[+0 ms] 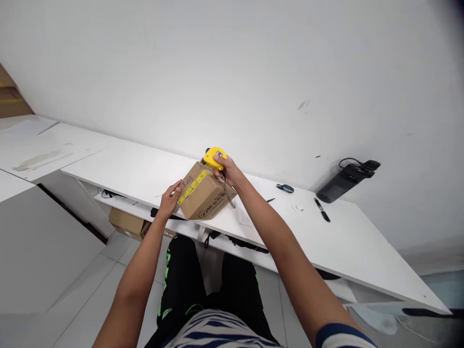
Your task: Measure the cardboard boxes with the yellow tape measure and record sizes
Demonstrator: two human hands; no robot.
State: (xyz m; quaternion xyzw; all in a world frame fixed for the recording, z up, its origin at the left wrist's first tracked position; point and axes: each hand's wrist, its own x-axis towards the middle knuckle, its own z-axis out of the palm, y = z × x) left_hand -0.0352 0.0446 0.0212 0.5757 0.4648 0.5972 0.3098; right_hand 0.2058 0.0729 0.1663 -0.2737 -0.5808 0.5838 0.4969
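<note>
A small brown cardboard box (207, 198) sits on the white desk (137, 169) in front of me. A yellow tape measure (214, 157) rests at the box's far top corner, and my right hand (227, 170) is closed around it. Its yellow blade (192, 187) runs across the box top toward my left hand (169, 198), which pinches the blade's end at the near left edge of the box. A thin wrist strap (229, 197) hangs from the tape measure down the box's right side.
To the right on the desk lie a dark tilted water bottle (344, 182) against the wall, a black marker (322, 210), a small dark blue object (284, 188) and a white scrap (297, 208). Cardboard boxes (126, 223) sit under the desk. More white desks stand at left.
</note>
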